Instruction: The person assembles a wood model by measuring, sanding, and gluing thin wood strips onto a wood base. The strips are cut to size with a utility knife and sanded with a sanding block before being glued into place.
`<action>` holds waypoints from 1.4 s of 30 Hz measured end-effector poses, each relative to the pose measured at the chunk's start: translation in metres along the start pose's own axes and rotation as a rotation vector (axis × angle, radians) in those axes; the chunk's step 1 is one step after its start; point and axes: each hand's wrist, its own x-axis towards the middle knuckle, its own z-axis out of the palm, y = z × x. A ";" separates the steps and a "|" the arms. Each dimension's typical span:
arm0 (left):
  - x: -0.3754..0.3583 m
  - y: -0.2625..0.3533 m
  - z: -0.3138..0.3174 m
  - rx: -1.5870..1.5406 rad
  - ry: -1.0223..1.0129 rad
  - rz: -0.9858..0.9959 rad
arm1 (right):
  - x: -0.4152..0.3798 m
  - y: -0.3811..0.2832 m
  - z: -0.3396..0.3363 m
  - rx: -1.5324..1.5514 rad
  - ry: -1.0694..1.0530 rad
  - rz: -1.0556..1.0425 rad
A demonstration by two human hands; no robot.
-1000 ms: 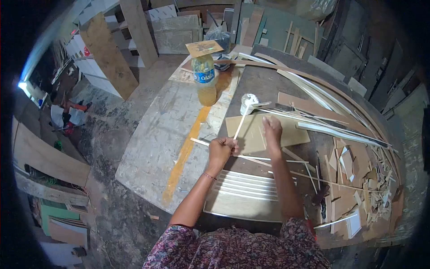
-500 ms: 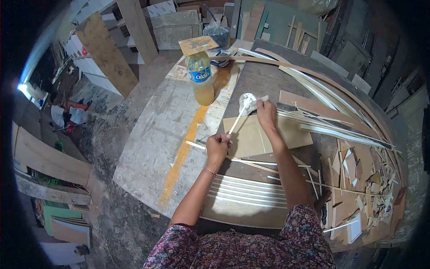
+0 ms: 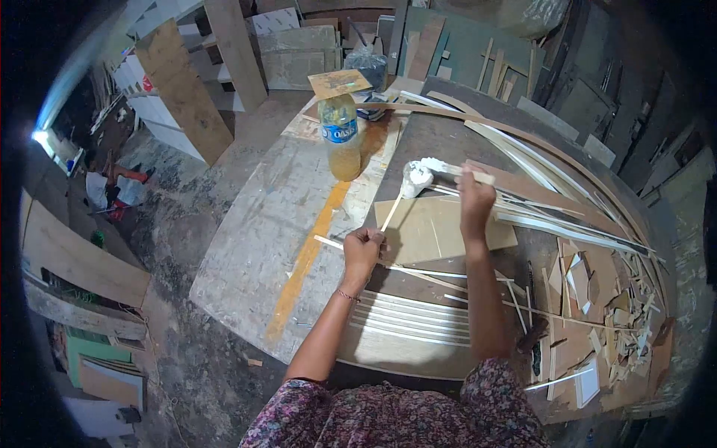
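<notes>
My left hand point(image 3: 364, 249) is closed on a thin wooden strip point(image 3: 391, 214), whose far end reaches up to a small tub of white paste point(image 3: 416, 179). Raised over the right side of the board, my right hand point(image 3: 476, 196) grips a flat wooden stick point(image 3: 452, 172) with white paste on its far end, at the tub's rim. Under and between the hands lies a tan rectangular panel point(image 3: 426, 233). Several pale strips point(image 3: 411, 325) lie side by side nearer my body. Another thin strip point(image 3: 328, 242) sticks out left of my left hand.
A bottle of yellowish liquid point(image 3: 342, 142) stands behind my left hand, a wooden piece point(image 3: 340, 84) on top. Long curved strips point(image 3: 523, 153) and a pile of wood scraps point(image 3: 624, 317) lie at the right. A person point(image 3: 112, 187) sits on the floor far left.
My right hand has moved right and turned, drawing the stick so its paste-covered end shows at the tub. My left hand stays nearly in place, still holding the strip.
</notes>
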 end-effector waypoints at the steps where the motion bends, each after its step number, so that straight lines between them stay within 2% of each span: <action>1: -0.005 0.004 0.000 -0.061 -0.007 -0.004 | -0.007 -0.006 -0.009 0.078 -0.010 0.106; 2: -0.011 0.008 -0.001 -0.121 -0.016 -0.009 | -0.015 -0.011 -0.017 0.154 -0.019 0.213; 5: -0.029 0.021 -0.004 -0.171 0.003 -0.022 | -0.052 -0.017 -0.021 0.346 0.038 0.299; 8: -0.041 0.020 -0.014 -0.147 -0.068 -0.033 | -0.086 -0.024 -0.022 0.504 0.025 0.411; 12: -0.059 0.024 -0.021 -0.150 -0.114 -0.056 | -0.107 -0.025 -0.020 0.593 0.029 0.444; 18: -0.085 0.027 -0.030 -0.182 -0.147 -0.070 | -0.099 -0.032 -0.024 0.524 0.124 0.418; 21: -0.092 0.027 -0.035 -0.191 -0.141 -0.072 | -0.100 -0.038 -0.028 0.549 0.063 0.398; 27: -0.099 0.028 -0.039 -0.254 -0.126 -0.067 | -0.129 -0.048 -0.039 0.656 -0.166 0.217; 30: -0.105 0.034 -0.039 -0.289 -0.172 -0.106 | -0.145 -0.048 -0.041 0.600 -0.212 0.194; 33: -0.112 0.040 -0.040 -0.333 -0.247 -0.144 | -0.140 -0.039 -0.044 0.586 -0.119 0.179; 37: -0.118 0.037 -0.041 -0.354 -0.262 -0.171 | -0.117 -0.030 -0.056 0.299 -0.095 0.064; 40: -0.118 0.034 -0.040 -0.320 -0.238 -0.133 | -0.113 -0.030 -0.057 0.425 -0.038 0.121; 42: -0.119 0.034 -0.041 -0.308 -0.210 -0.116 | -0.121 -0.036 -0.056 0.506 -0.125 0.054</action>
